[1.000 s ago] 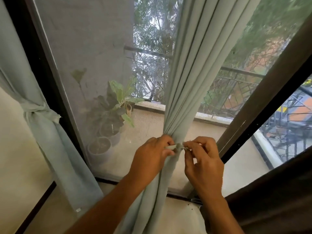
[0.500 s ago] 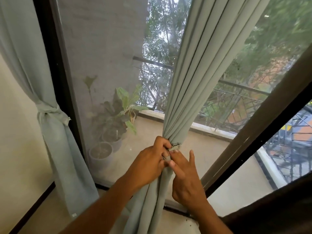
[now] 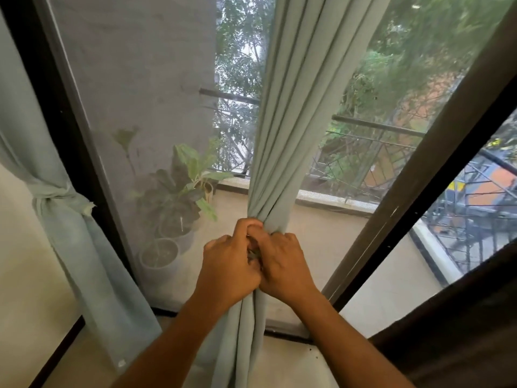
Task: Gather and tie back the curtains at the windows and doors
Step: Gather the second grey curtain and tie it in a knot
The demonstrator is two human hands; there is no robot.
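Far left: pale green-blue curtain (image 3: 70, 219) against cream wall (image 3: 25, 275), already gathered and cinched by a knotted tie (image 3: 60, 193) of same fabric, hanging beside dark door frame (image 3: 56, 107).
Next right: mesh screen panel (image 3: 126, 79), grey wall behind it outside. Potted plants (image 3: 179, 197) on balcony floor seen through mesh, round pots (image 3: 159, 252) at base.
Centre: second curtain (image 3: 296, 107), same colour, hanging in front of the glass, pleats bunched into a narrow column at hand height, loose folds continuing down to the floor.
Left hand (image 3: 229, 270) closed around gathered bundle from left side, fingers curled in, thumb and index finger pinching up near top of bunch.
Right hand (image 3: 282, 264) closed on same bundle from right, knuckles up, pressed against left hand. Both gripping tight on curtain at one spot. Something small and dark between fingers, possibly a tie or clip; cannot tell which.
Behind: balcony railing (image 3: 372, 127), trees, orange building beyond.
Right: dark brown sliding frame (image 3: 419, 177) slanting across, more railing through glass past it.
Bottom right corner: dark brown fabric (image 3: 461, 331), out of hands' reach, well apart from the gripped curtain.
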